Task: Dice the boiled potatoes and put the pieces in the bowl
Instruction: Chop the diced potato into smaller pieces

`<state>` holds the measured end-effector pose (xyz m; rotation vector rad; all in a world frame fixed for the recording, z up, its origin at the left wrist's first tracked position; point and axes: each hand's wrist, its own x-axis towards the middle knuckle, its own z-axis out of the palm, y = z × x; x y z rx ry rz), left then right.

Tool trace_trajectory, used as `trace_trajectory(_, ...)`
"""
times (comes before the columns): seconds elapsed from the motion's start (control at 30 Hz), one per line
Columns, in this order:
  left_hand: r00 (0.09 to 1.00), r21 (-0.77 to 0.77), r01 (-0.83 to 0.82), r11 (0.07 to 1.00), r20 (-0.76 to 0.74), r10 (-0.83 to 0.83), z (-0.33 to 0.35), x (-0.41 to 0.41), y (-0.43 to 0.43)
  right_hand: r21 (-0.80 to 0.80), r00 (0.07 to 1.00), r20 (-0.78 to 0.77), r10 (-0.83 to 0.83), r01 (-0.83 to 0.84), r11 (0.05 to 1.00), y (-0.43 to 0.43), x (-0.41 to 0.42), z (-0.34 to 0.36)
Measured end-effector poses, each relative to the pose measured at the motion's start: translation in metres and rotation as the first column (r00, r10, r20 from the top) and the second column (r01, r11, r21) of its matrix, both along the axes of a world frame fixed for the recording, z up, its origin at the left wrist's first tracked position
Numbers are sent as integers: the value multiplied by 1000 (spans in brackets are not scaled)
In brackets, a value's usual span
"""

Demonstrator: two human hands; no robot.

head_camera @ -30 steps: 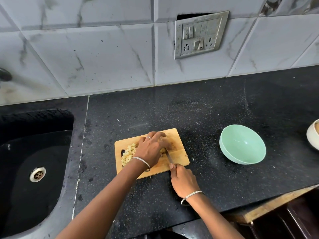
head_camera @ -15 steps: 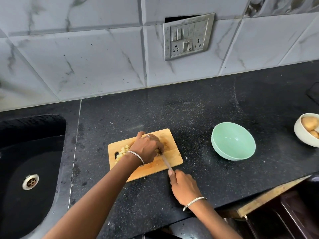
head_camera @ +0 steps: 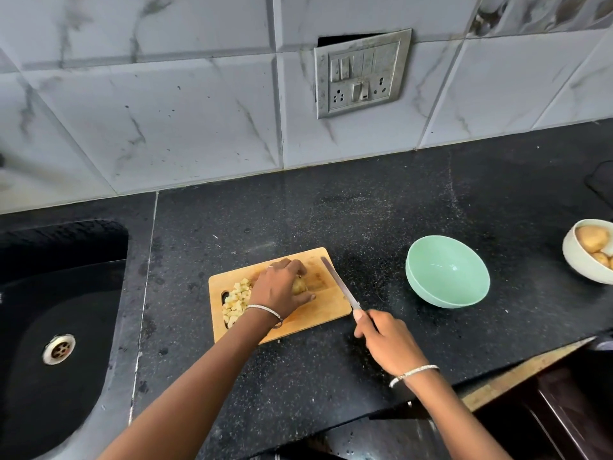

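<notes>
Since half a second ago, the knife (head_camera: 339, 283) has moved off the potato (head_camera: 299, 285) to the right side of the cutting board (head_camera: 318, 315), and my right hand (head_camera: 386, 340) has moved right with it.

1. Potato: the uncut remainder sits near the centre of the cutting board. My left hand (head_camera: 278, 293) covers most of it. The fingers (head_camera: 293, 264) are curled over its top and far side, and the thumb presses its near side.
2. Diced pieces (head_camera: 237, 302): piled at the left end of the board, just beside my left wrist and partly hidden by it.
3. Knife: my right hand grips the handle with the fingers wrapped fully round it and the forefinger extended toward the blade. The blade points away from me along the board's right edge. I cannot tell whether it touches the wood.
4. Green bowl (head_camera: 447, 270): on the counter (head_camera: 298, 220) to the right of the board, apart from it, with no pieces inside.
5. White bowl (head_camera: 575, 265): at the far right edge of the view, holding whole potatoes (head_camera: 592, 239).
6. Sink (head_camera: 49, 293): set into the counter, well to the left of the board.
7. Switch plate (head_camera: 361, 73): on the tiled wall behind the counter.
</notes>
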<state>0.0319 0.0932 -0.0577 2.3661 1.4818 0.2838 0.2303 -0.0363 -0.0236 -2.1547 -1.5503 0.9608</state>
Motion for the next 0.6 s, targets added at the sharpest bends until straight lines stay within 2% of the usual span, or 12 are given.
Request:
trace_trajectory(0.1, 996, 76, -79, 994, -46, 83, -4, 6, -6, 10, 1000, -26, -6, 7, 1000, 11, -14, -4)
trace_trajectory(0.23, 993, 115, -114, 987, -25, 117, -10, 8, -8, 23, 999, -47, -25, 26, 999, 19, -28, -6)
trace_trajectory(0.43, 986, -25, -127, 992, 105, 129, -8, -4, -8, 8, 999, -36, 2, -2, 1000, 18, -37, -8)
trace_trajectory(0.5, 983, -69, -150, 986, 94, 156, -7, -11, -8, -6, 1000, -17, 21, -21, 1000, 16, -41, -9)
trace_trajectory(0.6, 980, -43, -179, 983, 76, 182, -6, -17, -9, -32, 998, -2, 65, -65, 997, 14, -49, -13)
